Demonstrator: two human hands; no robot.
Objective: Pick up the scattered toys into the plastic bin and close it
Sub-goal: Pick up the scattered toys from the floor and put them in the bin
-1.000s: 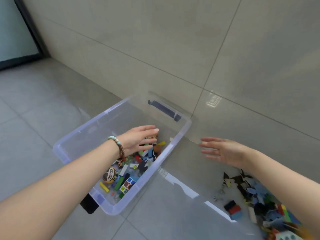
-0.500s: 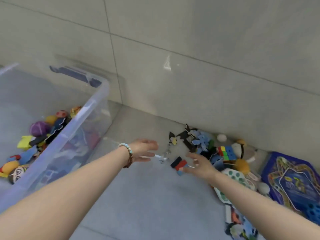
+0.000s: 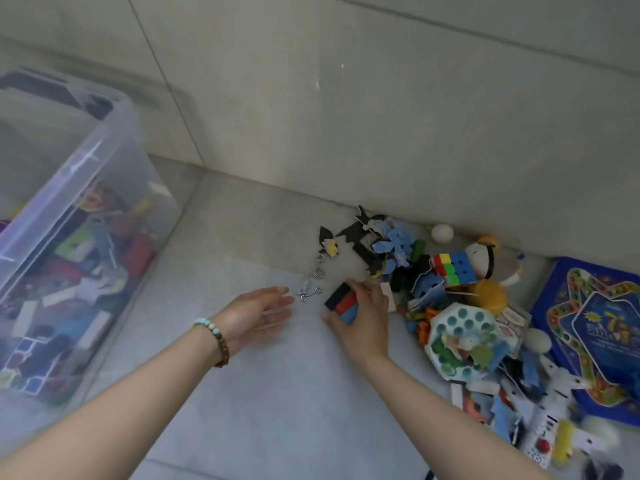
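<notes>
Away from the bin (image 3: 104, 140) now, the right hand (image 3: 365, 320) clamps a block (image 3: 341, 301): another load begins. The fingers of the left hand (image 3: 254, 311) lie straight, empty, hooks (image 3: 310, 292) just beyond them.

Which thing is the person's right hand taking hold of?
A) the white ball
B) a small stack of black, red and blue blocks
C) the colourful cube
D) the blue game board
B: the right hand has its fingers and thumb curled round the stack of blocks on the floor; the cube lies apart, untouched.
</notes>
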